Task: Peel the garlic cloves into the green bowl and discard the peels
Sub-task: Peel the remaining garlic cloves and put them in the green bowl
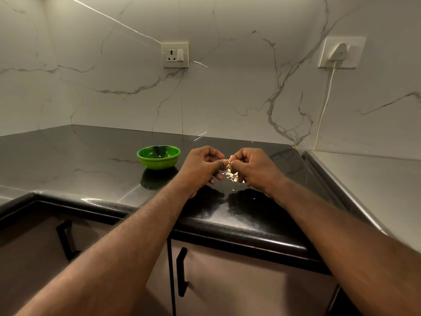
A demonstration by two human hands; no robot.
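Observation:
A small green bowl [158, 156] stands on the black counter [91, 156], left of my hands. My left hand [200, 171] and my right hand [255, 169] meet above the counter, fingertips together, pinching a pale garlic clove [228, 163] between them. Beneath the hands, a small heap of pale garlic cloves and peel scraps [232, 176] lies on the counter, partly hidden by my fingers. A few tiny peel flecks [233, 189] are scattered nearer the front edge. What the bowl holds cannot be made out.
Marble-patterned walls form a corner behind the counter. A wall socket [175, 55] sits above the bowl; a plugged-in white cable [325, 96] hangs at the right. A lighter surface [376, 179] adjoins on the right. Cabinet doors with black handles [181, 272] are below.

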